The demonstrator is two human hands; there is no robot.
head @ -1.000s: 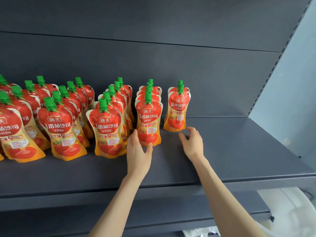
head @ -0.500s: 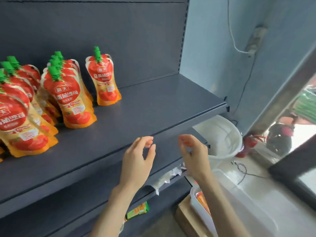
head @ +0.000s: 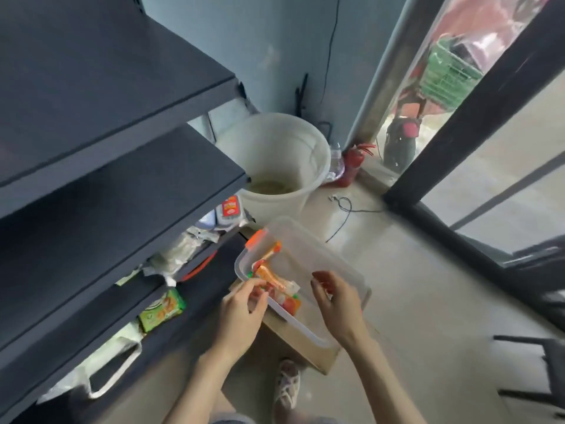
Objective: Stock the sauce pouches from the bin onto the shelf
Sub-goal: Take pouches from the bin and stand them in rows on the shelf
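down by the foot of the shelf [head: 128,179], the bin [head: 318,249] sits on a cardboard box [head: 305,356] on the floor, raised a little, likely so you stoop less for each load. it is clear-walled and its lid is off, so you can see what's left: a few pouches [head: 270,275] lying flat and jumbled against the wall nearest the shelf. the rest of the bin looks bare.

your left hand [head: 241,313] is over the near-left corner, palm turned inward, its fingers [head: 258,283] bent at the closest pouch. thumb and forefinger are close together on or just at it; blur hides whether they have it pinched, so i can't tell.

your right hand [head: 336,301] hovers over the bin's near side, its fingers [head: 321,278] loosely curled with nothing in them. my read: it is set to take a second pouch or steady the bin.

judgement: this is the pick-up step of a fresh load. the pouches lie flat, so expect to lift by an edge or spout. they are soft and may slip if pinched lightly.

a white bucket [head: 275,157] stands just beyond the bin, clear of your reach path.
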